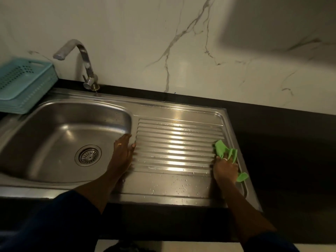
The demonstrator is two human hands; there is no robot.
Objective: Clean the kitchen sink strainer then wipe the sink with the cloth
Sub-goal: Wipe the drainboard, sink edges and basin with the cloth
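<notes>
Our right hand [225, 169] grips the green cloth [222, 150] on the wet draining board [174, 142]; our left hand [123, 151] lies flat, fingers together, beside the sink [60, 128].

The oval stainless-steel sink basin [54, 128] sat at the left of the dark stone desk [281, 135], with the round slotted metal strainer [88, 156] in its floor. The ribbed steel drainboard [174, 142] lay to its right. Behind the basin stood the curved chrome tap [85, 59]; left of that rested the perforated turquoise plastic basket [23, 82]. The left hand [123, 150] rested on the divide between basin and drainboard. The right hand [225, 170] pressed the crumpled green cloth [221, 150] at the drainboard's right edge.
</notes>
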